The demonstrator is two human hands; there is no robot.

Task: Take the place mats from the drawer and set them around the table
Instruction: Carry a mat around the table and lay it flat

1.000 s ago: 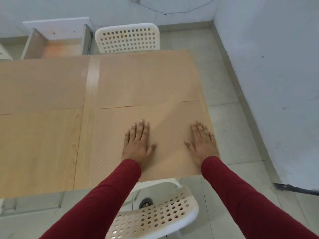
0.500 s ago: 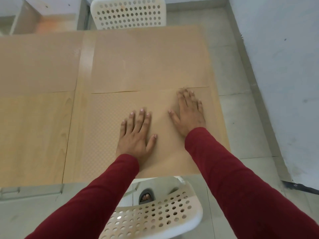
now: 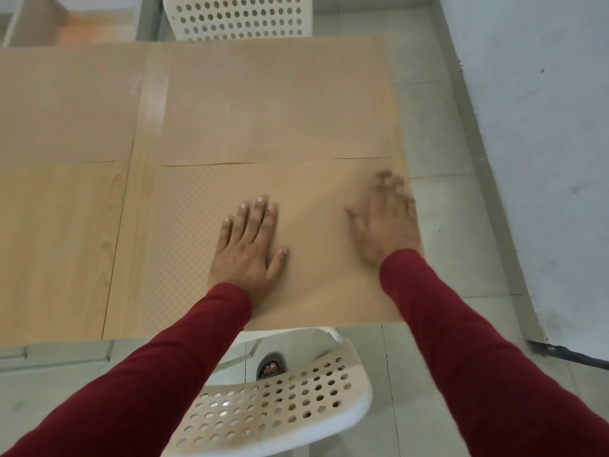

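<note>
Near chair (image 3: 280,413): stood tucked under the surface's (image 3: 59,245) front edge.
Near mat (image 3: 204,245): lay flush with that edge; a sideways push might slide it off.
Left hand (image 3: 250,245): flat, fingers straight, pinning the mat.
Right hand (image 3: 387,222): blurred, apparently flat, near the right edge.
Far mat (image 3: 276,103): its front edge just met the near mat's; overlap possible.

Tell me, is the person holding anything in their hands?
No, nothing is held. The left hand lies flat on the near place mat; the blurred right hand is open over it.
</note>
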